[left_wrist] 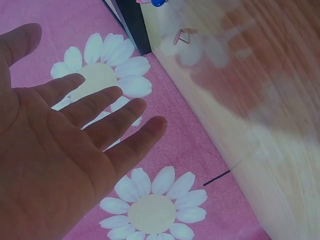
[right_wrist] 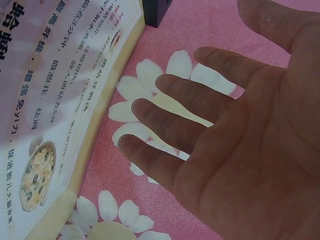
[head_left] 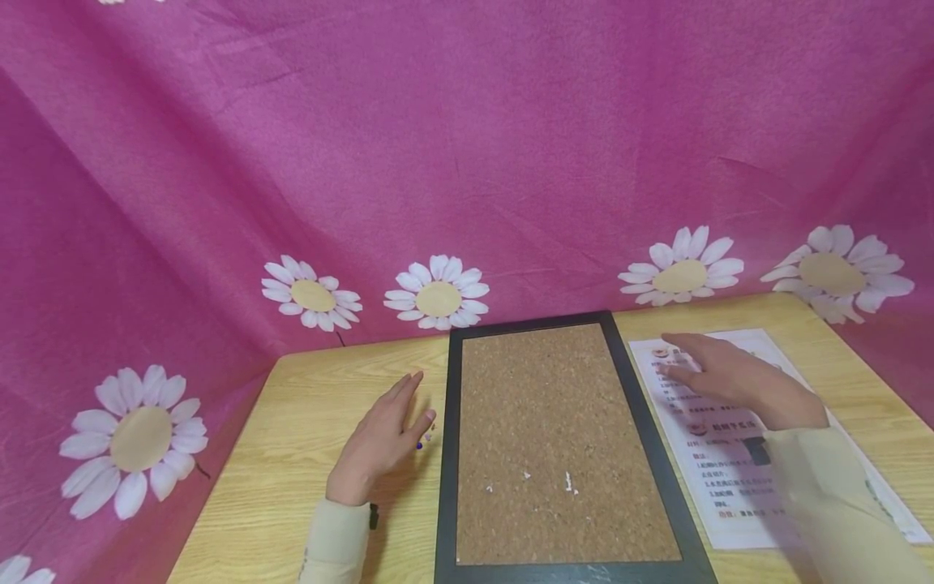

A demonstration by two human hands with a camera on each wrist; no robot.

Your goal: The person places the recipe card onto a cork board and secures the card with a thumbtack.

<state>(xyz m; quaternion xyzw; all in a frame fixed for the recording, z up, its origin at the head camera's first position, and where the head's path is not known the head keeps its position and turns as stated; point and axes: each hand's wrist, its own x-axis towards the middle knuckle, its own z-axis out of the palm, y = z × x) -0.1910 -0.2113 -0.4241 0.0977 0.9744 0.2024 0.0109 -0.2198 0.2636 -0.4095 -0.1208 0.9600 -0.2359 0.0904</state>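
Note:
My left hand (head_left: pixel 383 446) hovers over the table to the left of a black-framed corkboard (head_left: pixel 547 405). Its fingers are straight and spread, with the palm bare in the left wrist view. By its thumb lie several tiny items, among them a blue one (head_left: pixel 419 445); a copper-coloured bent wire piece (left_wrist: pixel 183 36) shows closer in the left wrist view. My right hand (head_left: pixel 737 377), also with straight fingers and holding nothing, is above a printed sheet (head_left: pixel 704 495) on the board's right. Whether it touches the sheet is unclear in the head view.
Small white marks or scraps (head_left: pixel 569 482) show on the lower half of the cork. All this lies on a light wooden table (head_left: pixel 321 397). A pink cloth (head_left: pixel 467 162) with white daisies hangs behind and beside the table.

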